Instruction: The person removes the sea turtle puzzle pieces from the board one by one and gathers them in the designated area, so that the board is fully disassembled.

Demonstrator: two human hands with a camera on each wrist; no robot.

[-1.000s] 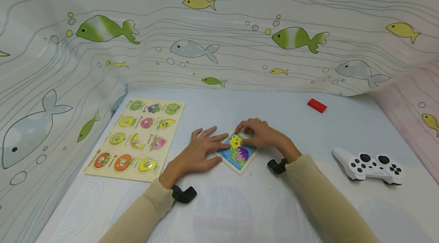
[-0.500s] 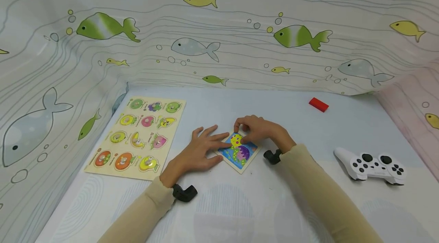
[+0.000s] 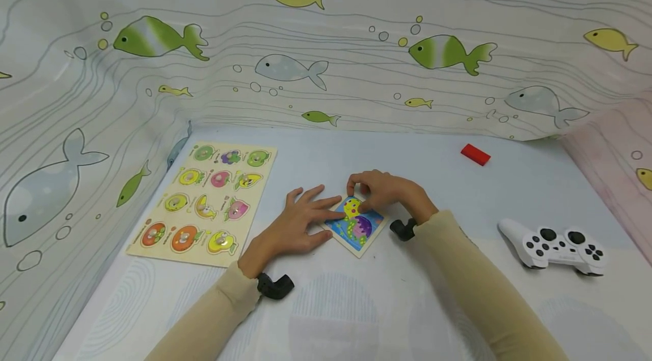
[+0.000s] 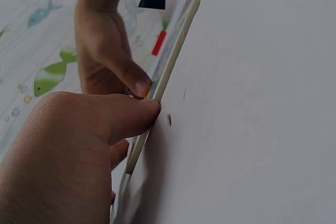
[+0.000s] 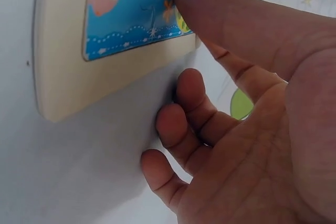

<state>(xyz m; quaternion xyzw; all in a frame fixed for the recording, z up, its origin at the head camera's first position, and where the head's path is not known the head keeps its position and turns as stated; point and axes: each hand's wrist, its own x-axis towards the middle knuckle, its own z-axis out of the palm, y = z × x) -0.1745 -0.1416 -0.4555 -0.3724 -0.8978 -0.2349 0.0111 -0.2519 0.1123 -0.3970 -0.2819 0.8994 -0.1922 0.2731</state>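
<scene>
A small square jigsaw puzzle [image 3: 359, 229] with a turtle picture in a pale wooden frame lies on the table, one corner towards me. My left hand [image 3: 297, 224] reaches it from the left with fingers spread; its forefinger lies over the picture and its thumb touches the frame's edge in the left wrist view. From the right, my right hand [image 3: 383, 190] holds the puzzle near its far corner. Its thumb [image 5: 210, 9] presses on the picture, and a bent forefinger is at the far corner. The other fingers curl beside the frame. The thumb hides part of the picture.
On the left lies a wooden board [image 3: 239, 248] with several knobbed fruit pieces. A white game controller [image 3: 552, 248] rests on the right, and a red block [image 3: 476, 154] sits at the back right. A fish-printed curtain [image 3: 367, 84] rises behind the table.
My right wrist has shifted slightly left and away from me while its fingertips stay at the puzzle. The left hand keeps its place. The whole head view has shifted slightly.
</scene>
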